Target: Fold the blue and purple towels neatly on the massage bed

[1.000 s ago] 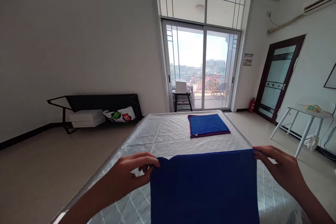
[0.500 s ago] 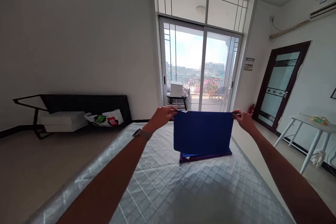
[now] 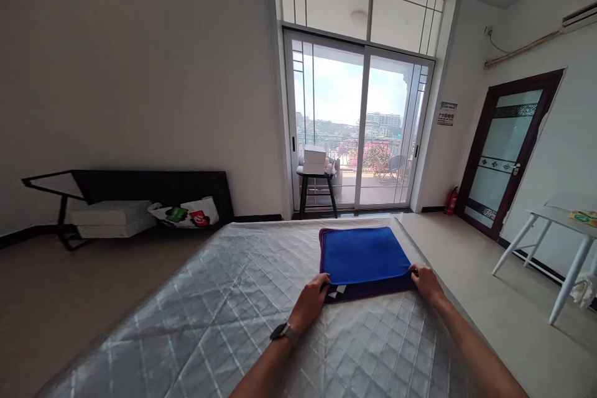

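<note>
A flat blue rectangular cloth (image 3: pixel 364 255) lies over a dark purple cloth (image 3: pixel 373 288) on the quilted silver mattress (image 3: pixel 224 311). My left hand (image 3: pixel 313 298), with a watch on its wrist, pinches the near left corner of the blue cloth. The near right corner is between the fingers of my right hand (image 3: pixel 425 281). Between the two near edges, small white tags (image 3: pixel 339 291) stick out by my left hand. The blue cloth's near edge sits slightly back from the purple one's.
A black bench-like frame (image 3: pixel 158 183) stands by the left wall, with white boxes (image 3: pixel 112 217) and a printed bag (image 3: pixel 186 214). Beyond the mattress are a black stool (image 3: pixel 317 183) and a sliding glass door (image 3: pixel 361 124). A white table (image 3: pixel 559 224) stands right.
Both hands have come down and nearer with the blue cloth. It hung upright before; now it lies flat over the purple cloth.
</note>
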### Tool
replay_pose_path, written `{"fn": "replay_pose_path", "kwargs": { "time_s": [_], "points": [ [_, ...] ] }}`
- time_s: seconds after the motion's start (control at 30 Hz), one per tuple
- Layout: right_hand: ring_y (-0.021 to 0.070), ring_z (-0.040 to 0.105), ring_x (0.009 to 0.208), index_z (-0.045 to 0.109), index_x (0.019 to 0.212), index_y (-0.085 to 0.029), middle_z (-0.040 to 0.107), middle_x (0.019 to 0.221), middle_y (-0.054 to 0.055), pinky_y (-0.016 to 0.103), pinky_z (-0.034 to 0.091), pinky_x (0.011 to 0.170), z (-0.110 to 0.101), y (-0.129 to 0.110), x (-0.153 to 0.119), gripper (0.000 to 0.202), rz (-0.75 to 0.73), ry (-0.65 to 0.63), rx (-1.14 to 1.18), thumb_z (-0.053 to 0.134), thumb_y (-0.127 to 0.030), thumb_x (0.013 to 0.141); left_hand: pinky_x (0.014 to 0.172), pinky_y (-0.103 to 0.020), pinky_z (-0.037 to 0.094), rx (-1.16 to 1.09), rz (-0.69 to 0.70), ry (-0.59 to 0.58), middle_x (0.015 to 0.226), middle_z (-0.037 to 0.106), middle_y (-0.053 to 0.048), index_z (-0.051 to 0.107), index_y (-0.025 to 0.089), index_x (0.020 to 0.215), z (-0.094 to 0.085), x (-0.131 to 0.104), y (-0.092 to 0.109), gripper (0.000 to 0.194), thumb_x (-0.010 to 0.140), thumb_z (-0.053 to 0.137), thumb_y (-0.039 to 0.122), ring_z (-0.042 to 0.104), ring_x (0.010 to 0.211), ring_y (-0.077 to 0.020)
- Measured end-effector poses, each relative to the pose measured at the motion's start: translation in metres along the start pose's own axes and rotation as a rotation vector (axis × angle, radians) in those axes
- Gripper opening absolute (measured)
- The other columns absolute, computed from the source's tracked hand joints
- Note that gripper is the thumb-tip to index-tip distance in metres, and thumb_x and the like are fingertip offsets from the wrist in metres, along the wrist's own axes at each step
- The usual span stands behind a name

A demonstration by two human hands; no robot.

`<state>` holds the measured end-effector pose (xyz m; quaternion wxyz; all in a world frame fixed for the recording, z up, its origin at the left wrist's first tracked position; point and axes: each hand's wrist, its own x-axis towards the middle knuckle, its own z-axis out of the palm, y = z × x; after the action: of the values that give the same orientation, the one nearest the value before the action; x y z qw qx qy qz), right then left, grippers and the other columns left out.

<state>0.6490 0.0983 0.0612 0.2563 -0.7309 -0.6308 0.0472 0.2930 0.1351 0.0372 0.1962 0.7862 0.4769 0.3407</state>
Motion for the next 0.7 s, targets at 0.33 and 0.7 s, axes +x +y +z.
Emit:
{"fn": "replay_pose_path", "kwargs": {
  "time_s": [0.33, 0.7],
  "points": [
    [0.0196, 0.066, 0.101, 0.069, 0.099, -0.019, 0.072, 0.107, 0.009, 0.025, 0.043, 0.087, 0.017, 0.016, -0.003, 0.030, 0.027, -0.071, -0.010, 0.049, -0.006, 0.080, 0.104, -0.035, 0.043, 0.129, -0.043, -0.092, 0.115, 0.070, -0.008, 0.064, 0.023, 0.102, 0.016, -0.011, -0.019, 0.025, 0.088, 0.046, 0.014, 0.061, 0.116, -0.0205],
    [0.0220, 0.067, 0.101, 0.072, 0.096, -0.017, 0.073, 0.106, 0.012, 0.026, 0.044, 0.083, 0.026, 0.012, 0.010, 0.023, 0.254, -0.010, 0.089, 0.053, -0.024, 0.086, 0.084, -0.033, 0.046, 0.174, -0.417, 0.021, 0.101, 0.072, -0.015, 0.062, 0.015, 0.100, 0.026, 0.016, -0.016, 0.029, 0.086, 0.055, 0.039, 0.067, 0.101, -0.0266]
  ]
}}
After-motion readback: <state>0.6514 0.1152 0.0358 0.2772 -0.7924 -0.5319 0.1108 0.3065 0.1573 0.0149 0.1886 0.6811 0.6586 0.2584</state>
